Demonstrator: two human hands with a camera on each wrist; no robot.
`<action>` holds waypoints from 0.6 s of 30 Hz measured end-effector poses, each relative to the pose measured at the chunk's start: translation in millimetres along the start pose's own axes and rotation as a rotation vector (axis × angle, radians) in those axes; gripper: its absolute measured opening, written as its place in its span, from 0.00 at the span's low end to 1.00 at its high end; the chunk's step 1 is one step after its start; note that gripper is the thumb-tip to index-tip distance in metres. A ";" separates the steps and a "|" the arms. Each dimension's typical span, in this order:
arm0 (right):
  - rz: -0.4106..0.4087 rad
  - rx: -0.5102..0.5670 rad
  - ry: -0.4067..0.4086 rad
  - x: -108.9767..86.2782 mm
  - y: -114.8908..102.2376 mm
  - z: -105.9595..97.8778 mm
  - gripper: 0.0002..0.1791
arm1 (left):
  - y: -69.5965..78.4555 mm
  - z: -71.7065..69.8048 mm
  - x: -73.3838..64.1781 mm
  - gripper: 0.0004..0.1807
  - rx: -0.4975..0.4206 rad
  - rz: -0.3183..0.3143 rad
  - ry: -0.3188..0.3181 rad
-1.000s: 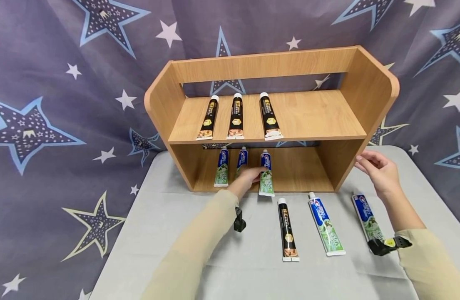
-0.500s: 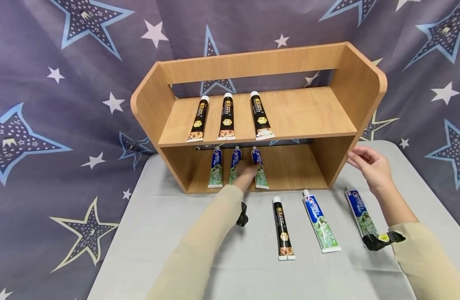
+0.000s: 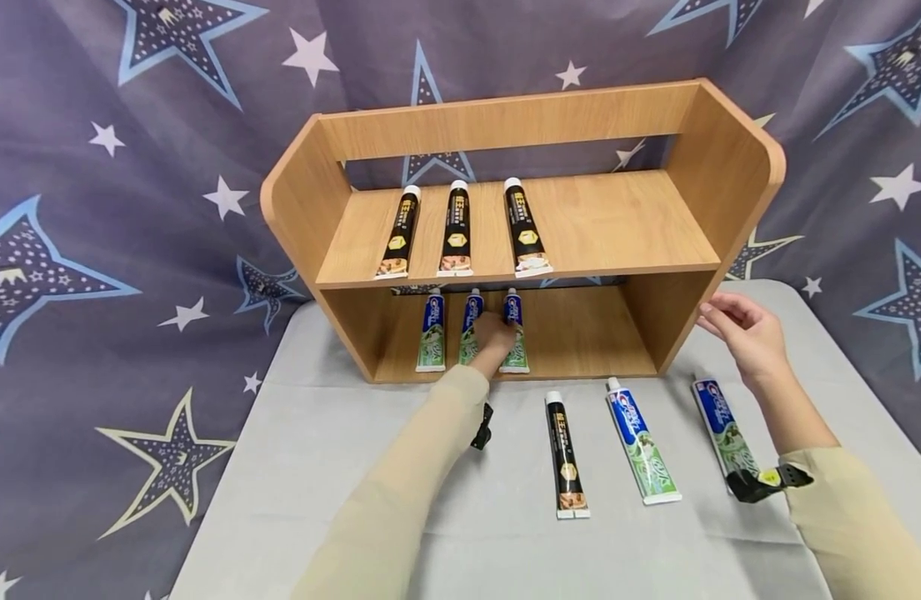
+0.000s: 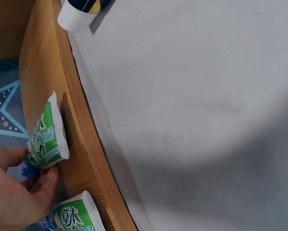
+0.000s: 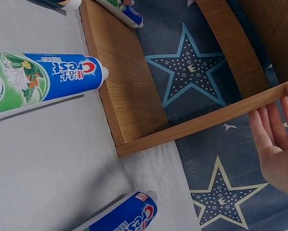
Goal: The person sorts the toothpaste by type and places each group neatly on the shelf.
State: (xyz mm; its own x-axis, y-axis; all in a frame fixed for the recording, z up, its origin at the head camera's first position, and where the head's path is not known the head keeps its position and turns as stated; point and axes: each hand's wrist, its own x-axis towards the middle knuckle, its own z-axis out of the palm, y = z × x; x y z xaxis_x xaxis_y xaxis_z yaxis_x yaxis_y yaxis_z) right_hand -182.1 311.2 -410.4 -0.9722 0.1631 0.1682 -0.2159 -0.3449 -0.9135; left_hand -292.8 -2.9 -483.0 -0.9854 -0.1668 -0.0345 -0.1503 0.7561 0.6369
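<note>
My left hand point(image 3: 493, 337) is inside the lower shelf level, pinching a blue-and-green toothpaste tube point(image 3: 516, 358) between thumb and fingers. This tube point(image 4: 48, 134) lies cap inward, its flat white end toward the shelf's front edge. Two matching toothpaste tubes point(image 3: 432, 333) lie to its left, the nearer one partly behind my hand. Three black toothpaste tubes point(image 3: 457, 229) lie on the upper level. My right hand point(image 3: 753, 337) holds the front edge of the right side panel point(image 5: 206, 120) of the wooden shelf point(image 3: 625, 221), fingers on its outer face.
On the grey-covered table point(image 3: 490, 533) before the shelf lie a black toothpaste tube point(image 3: 565, 454) and two blue-and-green ones, a middle tube point(image 3: 643, 442) and a right tube point(image 3: 723, 421), partly behind my right wrist camera. A star-patterned curtain point(image 3: 167, 333) hangs behind.
My left hand has moved the toothpaste tube deeper into the lower level, from overhanging the front edge to lying straight on the board. My right hand stays at the side panel.
</note>
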 end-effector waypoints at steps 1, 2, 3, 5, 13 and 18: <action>0.001 -0.002 0.000 -0.3 -0.2 0.2 0.12 | 0.9 -2.3 -4.1 0.12 -0.002 0.004 0.008; 0.002 0.000 0.000 -0.5 -0.2 0.4 0.12 | 1.6 -4.3 -7.2 0.12 0.014 0.014 0.014; 0.002 0.001 -0.001 -0.8 -0.3 0.5 0.12 | 2.3 -6.6 -10.0 0.12 0.013 0.018 0.010; 0.002 0.001 -0.004 -1.3 -0.6 0.7 0.12 | 2.6 -9.9 -14.5 0.13 0.023 0.040 0.004; 0.009 -0.021 0.001 -2.2 -0.6 -0.2 0.12 | -0.4 -18.8 -26.0 0.23 0.076 0.139 -0.001; 0.006 -0.014 0.000 -3.3 -0.6 0.3 0.12 | -9.4 -15.9 -22.9 0.16 0.091 0.087 -0.102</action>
State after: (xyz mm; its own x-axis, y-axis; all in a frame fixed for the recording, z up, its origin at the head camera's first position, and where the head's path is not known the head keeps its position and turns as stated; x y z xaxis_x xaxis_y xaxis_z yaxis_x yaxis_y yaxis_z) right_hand -178.9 310.6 -410.3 -0.9733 0.1613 0.1630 -0.2091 -0.3327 -0.9195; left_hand -267.6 -16.2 -476.0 -0.9973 -0.0366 -0.0635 -0.0663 0.8200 0.5686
